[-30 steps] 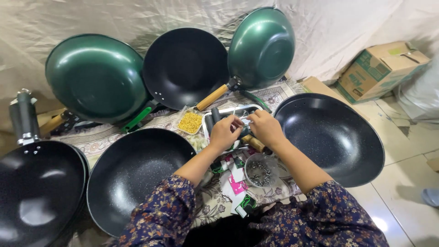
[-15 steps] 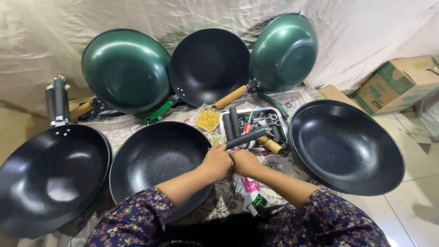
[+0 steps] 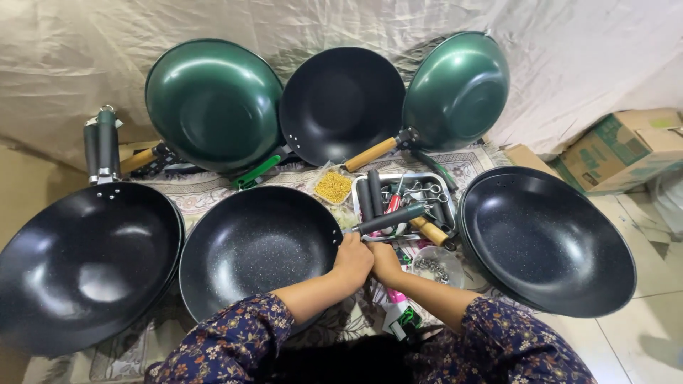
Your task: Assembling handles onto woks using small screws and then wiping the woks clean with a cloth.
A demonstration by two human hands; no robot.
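A black speckled wok lies in front of me on a patterned cloth. A black handle sticks out from its right rim and reaches up-right over a metal tray. My left hand is closed at the rim where the handle meets the wok. My right hand presses against the left hand with curled fingers; what it holds is hidden. Both forearms wear dark flowered sleeves.
Two green woks and a black wok lean on the cloth backdrop. Large black woks lie at left and right. The tray holds spare handles and hardware, beside a yellow bag, a clear tub and a cardboard box.
Both hands have come back from the tray to the middle wok's right rim, bringing the black handle along. The view has also tilted, showing more of the left wok.
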